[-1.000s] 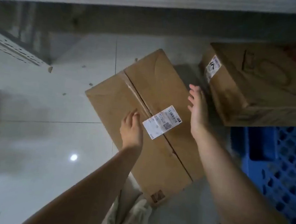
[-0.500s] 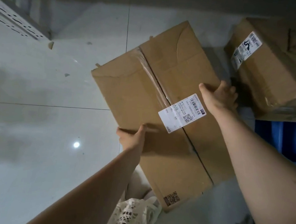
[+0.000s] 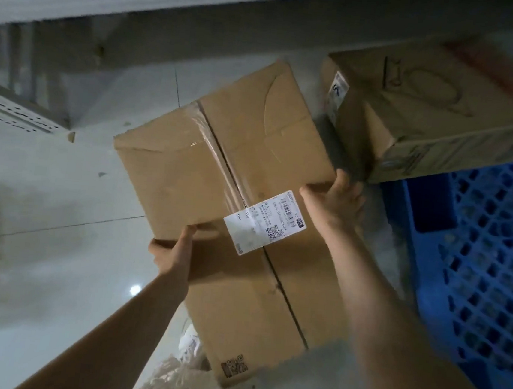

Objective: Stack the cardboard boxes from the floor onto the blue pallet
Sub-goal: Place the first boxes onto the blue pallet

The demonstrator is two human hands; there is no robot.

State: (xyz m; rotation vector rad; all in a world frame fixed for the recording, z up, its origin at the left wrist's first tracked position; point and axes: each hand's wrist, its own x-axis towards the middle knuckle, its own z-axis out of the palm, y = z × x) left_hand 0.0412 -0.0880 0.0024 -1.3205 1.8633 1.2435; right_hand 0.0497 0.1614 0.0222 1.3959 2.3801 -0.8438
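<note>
- My left hand [image 3: 171,253] and right hand [image 3: 336,199] clamp the long box [image 3: 232,173] at opposite side edges, fingers wrapped under.
- Judged stiff, bulky, maybe heavy; hold mid-length.

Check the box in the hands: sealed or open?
Sealed. The held box has both top flaps closed, clear tape along the seam and a shipping label across it.

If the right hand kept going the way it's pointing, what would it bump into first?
Probably the second box on the pallet. The right hand, gripping the taped box, points toward it, though depth is unclear.
</note>
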